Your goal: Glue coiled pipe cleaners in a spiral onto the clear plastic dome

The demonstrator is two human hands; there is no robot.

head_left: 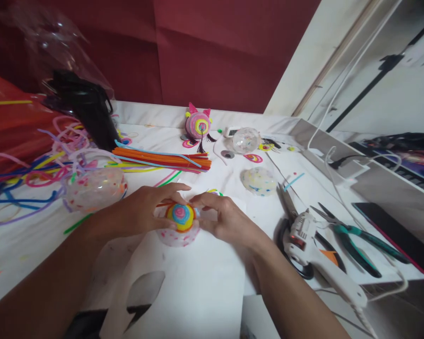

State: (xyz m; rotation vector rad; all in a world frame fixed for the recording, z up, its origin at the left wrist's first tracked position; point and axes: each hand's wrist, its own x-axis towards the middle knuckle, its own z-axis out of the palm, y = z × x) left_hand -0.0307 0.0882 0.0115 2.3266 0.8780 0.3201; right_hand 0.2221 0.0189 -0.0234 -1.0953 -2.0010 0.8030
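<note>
A spiral coil of fuzzy pipe cleaners (181,215), pink at the centre with blue, yellow and orange-red rings, sits on a clear plastic dome (176,238) with pink specks. My left hand (144,209) grips the coil's left side, thumb at the lower edge and fingers at the back. On the other side, my right hand (224,219) closes its thumb and fingers on the coil's right edge. White paper (201,287) lies beneath them. What the fingertips cover at the back of the coil is hidden.
An orange pipe cleaner bundle (159,157) lies behind my hands, and a pink eared ornament (198,125) stands farther back. Clear speckled domes (95,188) sit around. To the right are scissors (288,202), a glue gun (304,235), pliers (353,235) and a phone (392,230).
</note>
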